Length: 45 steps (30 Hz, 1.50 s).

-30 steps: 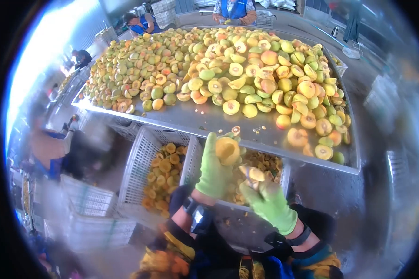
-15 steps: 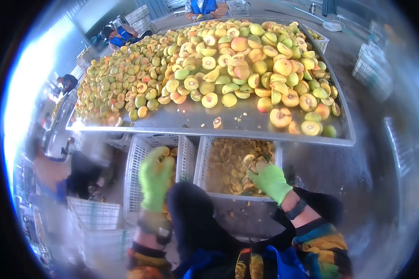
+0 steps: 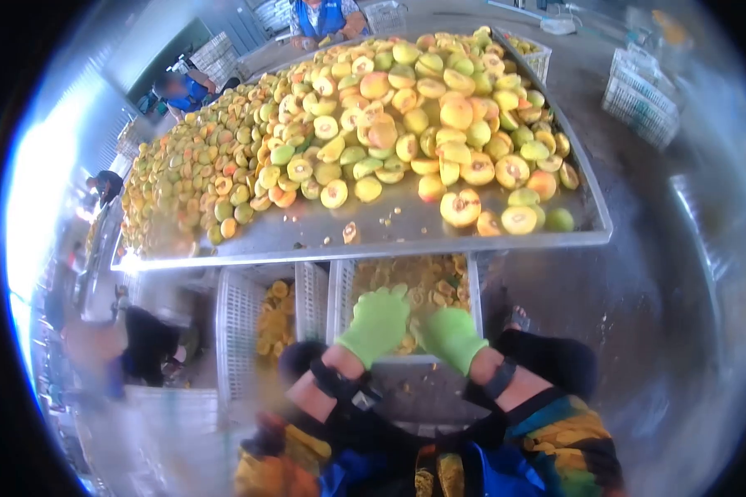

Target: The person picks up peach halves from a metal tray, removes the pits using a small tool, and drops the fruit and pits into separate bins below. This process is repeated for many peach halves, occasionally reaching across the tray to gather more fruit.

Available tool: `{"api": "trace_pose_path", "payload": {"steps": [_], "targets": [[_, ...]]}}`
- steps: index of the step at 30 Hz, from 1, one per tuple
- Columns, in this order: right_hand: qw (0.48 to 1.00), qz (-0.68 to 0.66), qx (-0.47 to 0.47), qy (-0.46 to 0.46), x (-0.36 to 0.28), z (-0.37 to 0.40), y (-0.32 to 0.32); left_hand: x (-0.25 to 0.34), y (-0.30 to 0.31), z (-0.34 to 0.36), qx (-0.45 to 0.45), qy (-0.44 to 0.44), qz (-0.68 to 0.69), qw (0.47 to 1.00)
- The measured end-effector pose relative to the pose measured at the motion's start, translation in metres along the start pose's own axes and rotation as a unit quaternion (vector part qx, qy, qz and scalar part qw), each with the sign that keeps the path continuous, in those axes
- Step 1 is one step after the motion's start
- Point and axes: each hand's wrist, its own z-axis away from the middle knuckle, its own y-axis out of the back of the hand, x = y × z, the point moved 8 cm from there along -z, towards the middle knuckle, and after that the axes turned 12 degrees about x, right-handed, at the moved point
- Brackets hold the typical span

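My left hand [image 3: 376, 325], in a light green glove, is over the right white crate [image 3: 337, 298], back of the hand up. Its fingers look curled, and whatever they hold is hidden. Close beside it, my right hand [image 3: 451, 338] wears a matching glove. Motion blurs its fingers, which point toward the left hand. Beneath both hands, peach pieces [image 3: 446, 291] lie in the crate. Several yellow peach halves [image 3: 275, 319] sit in the left white crate [image 3: 234, 331]. A large heap of cut peaches [image 3: 373, 116] covers much of the metal table [image 3: 323, 236] in front of me.
The table's raised metal rim [image 3: 389, 251] runs just beyond the crates. A white crate [image 3: 174, 414] stands at the lower left. Stacked crates [image 3: 642, 95] are at the right. A person in a blue vest [image 3: 327, 18] sits across the table, another [image 3: 187, 93] at its far left.
My left hand has moved right, from above the left crate to beside my right hand over the right crate. My right hand has shifted slightly left and down. The view has also shifted.
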Motion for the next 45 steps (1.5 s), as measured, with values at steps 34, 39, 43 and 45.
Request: {"api": "trace_pose_path", "payload": {"steps": [34, 39, 43, 45], "targets": [[0.911, -0.220, 0.344, -0.061, 0.035, -0.024, 0.137, -0.033, 0.021, -0.128, 0.173, 0.263, 0.729, 0.607], [0.929, -0.122, 0.344, 0.061, -0.044, -0.020, 0.137, -0.027, 0.064, -0.050, 0.156, 0.210, 0.871, 0.416], [0.933, -0.090, 0.333, 0.102, -0.080, -0.023, 0.119, -0.044, 0.063, -0.017, 0.132, 0.199, 0.920, 0.311], [0.926, -0.083, 0.347, 0.123, -0.094, -0.023, 0.112, -0.058, 0.045, -0.013, 0.137, 0.213, 0.927, 0.277]]}}
